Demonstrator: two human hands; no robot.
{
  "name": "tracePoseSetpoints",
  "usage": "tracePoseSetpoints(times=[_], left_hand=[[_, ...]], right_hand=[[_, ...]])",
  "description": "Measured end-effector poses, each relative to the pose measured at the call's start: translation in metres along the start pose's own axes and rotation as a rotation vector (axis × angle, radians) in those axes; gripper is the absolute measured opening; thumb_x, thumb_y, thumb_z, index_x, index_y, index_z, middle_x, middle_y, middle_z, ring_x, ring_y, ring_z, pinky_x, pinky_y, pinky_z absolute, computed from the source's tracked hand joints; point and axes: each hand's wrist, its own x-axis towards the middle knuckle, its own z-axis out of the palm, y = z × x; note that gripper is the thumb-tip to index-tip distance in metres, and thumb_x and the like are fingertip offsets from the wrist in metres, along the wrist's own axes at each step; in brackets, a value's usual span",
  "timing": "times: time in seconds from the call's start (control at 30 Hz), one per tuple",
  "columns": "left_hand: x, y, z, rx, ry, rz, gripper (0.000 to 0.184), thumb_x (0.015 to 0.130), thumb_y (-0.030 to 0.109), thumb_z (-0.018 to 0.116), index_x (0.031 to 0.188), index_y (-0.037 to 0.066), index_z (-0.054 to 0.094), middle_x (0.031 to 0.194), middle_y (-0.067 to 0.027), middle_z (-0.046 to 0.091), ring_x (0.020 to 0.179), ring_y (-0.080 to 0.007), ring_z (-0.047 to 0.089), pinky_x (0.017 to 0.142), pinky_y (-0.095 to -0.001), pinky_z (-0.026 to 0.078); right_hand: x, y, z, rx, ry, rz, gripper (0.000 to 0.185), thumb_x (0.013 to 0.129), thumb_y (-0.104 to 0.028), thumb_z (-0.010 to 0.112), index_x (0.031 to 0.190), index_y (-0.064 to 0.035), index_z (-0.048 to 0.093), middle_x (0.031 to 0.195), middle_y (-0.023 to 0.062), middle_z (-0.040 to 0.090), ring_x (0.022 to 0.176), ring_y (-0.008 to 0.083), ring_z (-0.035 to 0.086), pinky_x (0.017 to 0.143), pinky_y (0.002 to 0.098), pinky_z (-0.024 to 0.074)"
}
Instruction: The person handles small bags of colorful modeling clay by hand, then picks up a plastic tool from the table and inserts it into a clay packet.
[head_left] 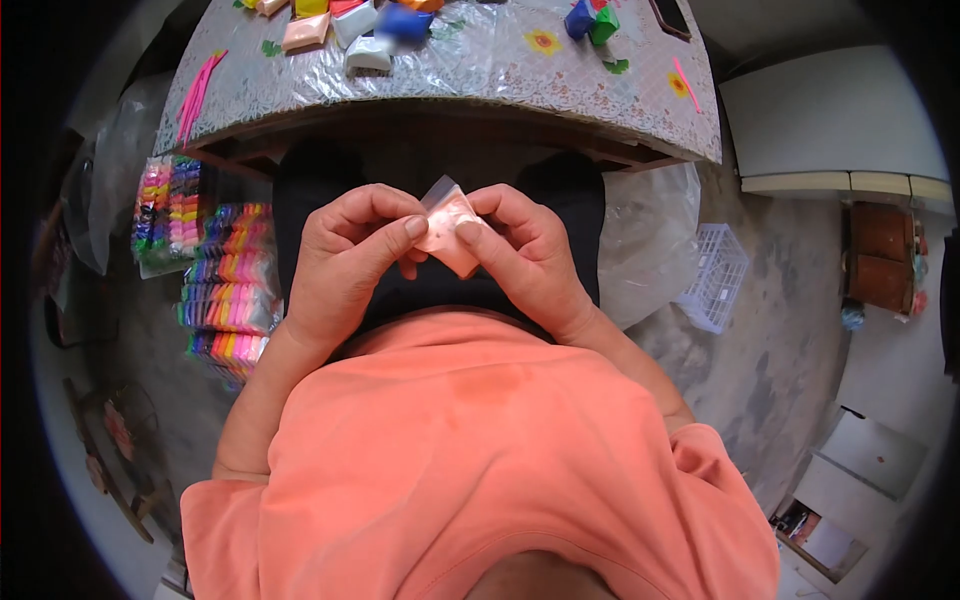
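Between my two hands, above my lap, is a small clear plastic packet point(447, 222) with something pale peach inside. My left hand point(358, 250) pinches its left edge between thumb and fingers. On the other side, my right hand point(525, 252) grips the packet, its thumb lying across the front. The packet is tilted, and its clear top corner sticks up past my fingers. Some of my fingertips are hidden behind it.
Ahead is a table point(480, 75) with a patterned cover, bearing coloured packets point(306, 32), pink strips point(203, 92) and a phone point(671, 17). Bundles of colourful packets point(232, 285) sit at the left. A plastic bag point(650, 240) and a white basket point(713, 277) are on the right.
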Motion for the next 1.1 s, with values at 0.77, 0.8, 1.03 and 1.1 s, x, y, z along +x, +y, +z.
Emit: tracePoseSetpoints(times=[0.77, 0.8, 1.03, 1.1], left_hand=[[0.007, -0.005, 0.006, -0.022, -0.016, -0.141, 0.011, 0.09, 0.011, 0.063, 0.089, 0.0, 0.062, 0.077, -0.0063, 0.065, 0.066, -0.0091, 0.059, 0.058, -0.0224, 0.048], [0.008, -0.005, 0.007, -0.023, -0.018, -0.142, 0.011, 0.09, 0.011, 0.063, 0.089, 0.0, 0.062, 0.077, -0.0063, 0.065, 0.066, -0.0092, 0.059, 0.058, -0.0225, 0.048], [0.014, -0.006, 0.008, -0.041, 0.026, -0.182, 0.01, 0.088, 0.01, 0.063, 0.089, 0.001, 0.061, 0.08, -0.0045, 0.062, 0.068, -0.0097, 0.058, 0.058, -0.0238, 0.049], [0.015, -0.006, 0.009, -0.011, 0.045, -0.189, 0.011, 0.089, 0.011, 0.063, 0.089, 0.001, 0.059, 0.078, -0.0044, 0.06, 0.067, -0.0103, 0.057, 0.059, -0.0245, 0.049]], right_hand=[[0.002, 0.01, -0.008, 0.044, -0.034, 0.049, 0.027, 0.1, -0.024, 0.047, 0.101, -0.0005, 0.061, 0.079, 0.0011, 0.061, 0.068, 0.0045, 0.053, 0.06, 0.0208, 0.0434], [0.002, 0.009, -0.009, 0.067, -0.03, 0.058, 0.028, 0.101, -0.025, 0.046, 0.102, -0.0007, 0.061, 0.079, 0.0014, 0.062, 0.068, 0.0045, 0.053, 0.06, 0.0205, 0.0436], [0.0, -0.006, -0.014, 0.27, 0.007, 0.203, 0.028, 0.1, -0.025, 0.049, 0.113, -0.0015, 0.056, 0.091, 0.0042, 0.063, 0.077, 0.0067, 0.058, 0.063, 0.0211, 0.05], [-0.002, 0.002, -0.014, 0.233, 0.01, 0.167, 0.026, 0.098, -0.021, 0.052, 0.115, -0.0015, 0.054, 0.094, 0.0047, 0.063, 0.078, 0.0073, 0.058, 0.063, 0.0218, 0.0508]])
